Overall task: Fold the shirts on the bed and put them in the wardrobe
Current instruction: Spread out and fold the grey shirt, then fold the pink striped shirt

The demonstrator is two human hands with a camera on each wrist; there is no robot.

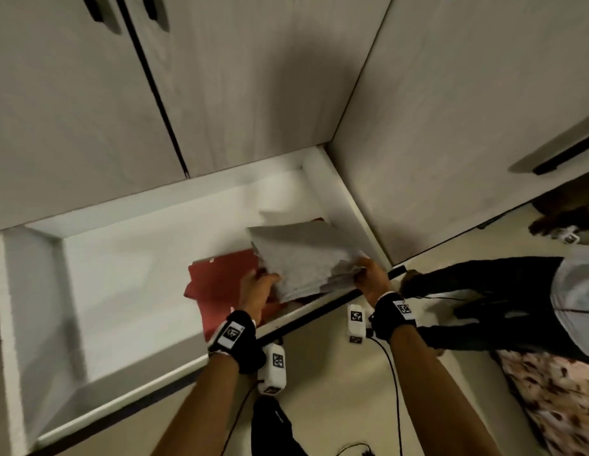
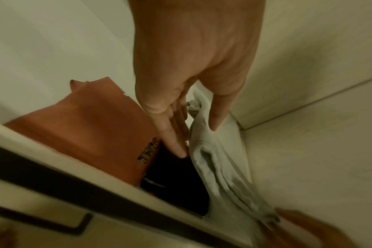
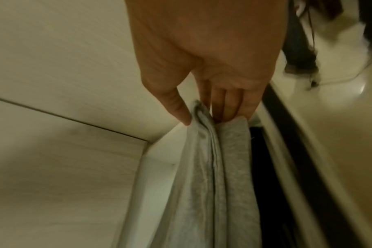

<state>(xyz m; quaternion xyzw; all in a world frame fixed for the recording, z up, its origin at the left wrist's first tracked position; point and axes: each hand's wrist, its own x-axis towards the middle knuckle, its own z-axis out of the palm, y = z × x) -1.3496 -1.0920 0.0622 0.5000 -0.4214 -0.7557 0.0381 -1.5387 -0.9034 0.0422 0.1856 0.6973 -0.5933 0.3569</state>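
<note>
Over the drawer's right end: you hold the folded grey shirt [image 1: 303, 258] low above the drawer [image 1: 30, 311].
Right hand [image 1: 372, 274]: thumb and fingers pinch the shirt's near corner.
Left hand [image 1: 255, 287]: fingers straight under the other edge, thumb on top.
Grey shirt: hangs partly over the red shirt [image 1: 220, 278] lying in the drawer.
Handling: soft, light, floppy, I'd say; support both folded edges or the layers slide apart.

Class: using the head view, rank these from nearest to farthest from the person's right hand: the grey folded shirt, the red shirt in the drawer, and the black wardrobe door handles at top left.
1. grey folded shirt: held by the right hand.
2. red shirt: lying in the drawer, to the left.
3. black wardrobe door handles: far off, top left.
</note>
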